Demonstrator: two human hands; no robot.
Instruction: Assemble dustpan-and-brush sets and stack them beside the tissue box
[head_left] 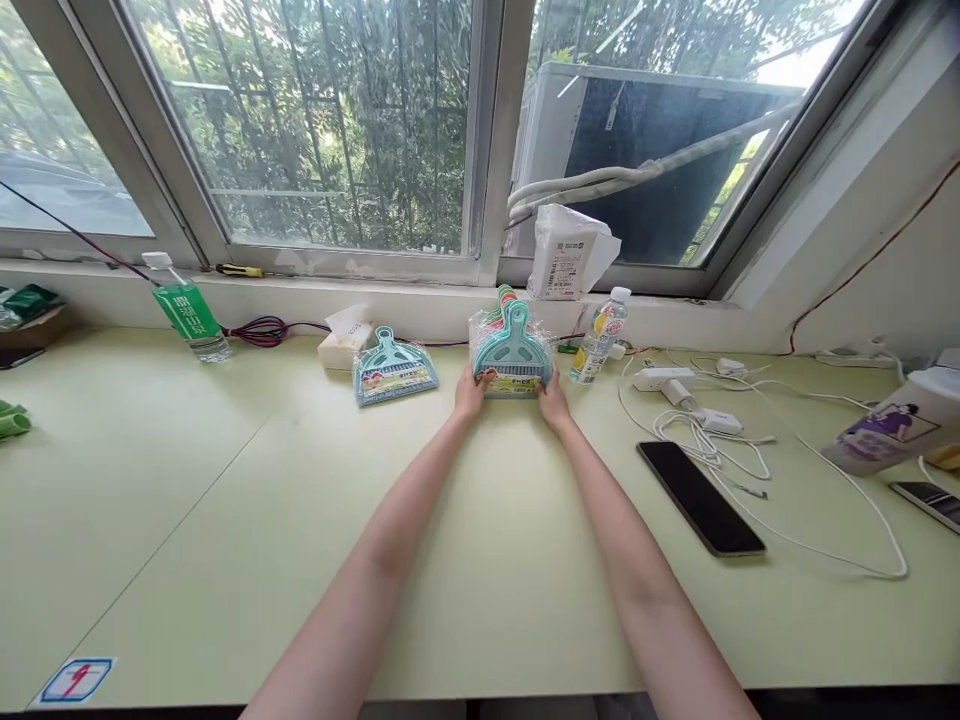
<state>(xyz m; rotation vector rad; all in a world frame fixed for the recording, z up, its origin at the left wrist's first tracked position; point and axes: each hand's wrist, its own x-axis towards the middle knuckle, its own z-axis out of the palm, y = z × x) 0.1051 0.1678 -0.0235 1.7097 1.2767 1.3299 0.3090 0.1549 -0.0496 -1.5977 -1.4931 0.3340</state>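
Observation:
A stack of small dustpan-and-brush sets (514, 352) in clear plastic wrap stands upright by the wall under the window. The front set is teal; green and red handles show behind it. My left hand (470, 394) grips the stack's lower left side, and my right hand (554, 398) grips its lower right side. Both hands are closed on the edges, with some fingers hidden behind the stack. To the left of them, apart from the stack, one more wrapped teal-and-blue dustpan set (395, 368) leans back near the tissue pack (346, 338).
Right of the stack stands a clear drink bottle (601, 336). A black phone (699, 497), white cables (705, 440) and a power strip (660, 379) lie further right, near a printed cup (892, 425). A green-labelled bottle (187, 310) and a screwdriver (240, 270) are at left.

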